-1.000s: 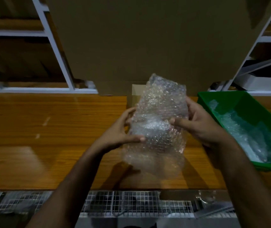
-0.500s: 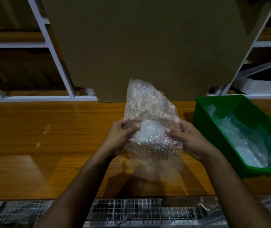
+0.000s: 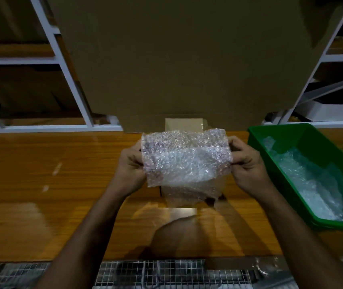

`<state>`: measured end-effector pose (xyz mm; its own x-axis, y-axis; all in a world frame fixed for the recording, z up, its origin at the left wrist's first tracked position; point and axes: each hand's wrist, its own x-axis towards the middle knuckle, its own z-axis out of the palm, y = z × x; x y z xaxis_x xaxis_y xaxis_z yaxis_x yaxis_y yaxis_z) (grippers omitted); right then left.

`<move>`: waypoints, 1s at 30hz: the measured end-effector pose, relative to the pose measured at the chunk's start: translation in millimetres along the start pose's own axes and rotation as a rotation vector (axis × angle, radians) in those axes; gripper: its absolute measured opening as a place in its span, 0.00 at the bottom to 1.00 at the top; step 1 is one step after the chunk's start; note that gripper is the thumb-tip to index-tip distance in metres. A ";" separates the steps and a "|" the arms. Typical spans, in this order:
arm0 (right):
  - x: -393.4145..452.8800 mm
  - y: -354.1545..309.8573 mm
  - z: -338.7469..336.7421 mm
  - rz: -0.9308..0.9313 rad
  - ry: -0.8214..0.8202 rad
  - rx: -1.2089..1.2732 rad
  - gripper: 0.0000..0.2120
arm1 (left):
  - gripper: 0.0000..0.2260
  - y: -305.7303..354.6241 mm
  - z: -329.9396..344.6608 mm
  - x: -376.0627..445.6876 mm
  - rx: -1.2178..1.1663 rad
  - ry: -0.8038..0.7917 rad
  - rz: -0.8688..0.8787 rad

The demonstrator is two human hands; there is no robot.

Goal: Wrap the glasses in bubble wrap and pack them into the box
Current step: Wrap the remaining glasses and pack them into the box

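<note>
From my remote seat, the left hand and right hand each gripped one end of the bubble wrap bundle, fingers curled round its edges, holding it crosswise above the wooden table with a loose flap hanging below. I could not make out a glass through the cloudy wrap, though something seemed rolled inside. The large cardboard box stood just behind the bundle, and the green bin at my right held more bubble wrap sheets.
</note>
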<state>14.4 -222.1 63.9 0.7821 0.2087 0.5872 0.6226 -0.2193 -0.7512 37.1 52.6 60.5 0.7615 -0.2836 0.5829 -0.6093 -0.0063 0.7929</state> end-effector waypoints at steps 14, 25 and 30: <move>-22.4 10.1 10.2 -0.116 -0.302 -0.761 0.15 | 0.16 3.5 -14.2 2.4 -0.027 0.221 -0.318; 10.1 28.7 56.1 0.666 -0.177 0.335 0.23 | 0.13 14.7 -15.4 18.6 -0.191 0.099 -0.436; -2.1 36.4 69.9 0.717 0.175 0.393 0.11 | 0.25 -4.2 -19.5 -6.5 -0.578 0.153 -0.879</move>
<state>33.4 -163.8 14.3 0.9982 -0.0124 -0.0590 -0.0572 0.1128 -0.9920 39.1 73.1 56.9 0.9274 -0.2773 -0.2512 0.3353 0.3180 0.8868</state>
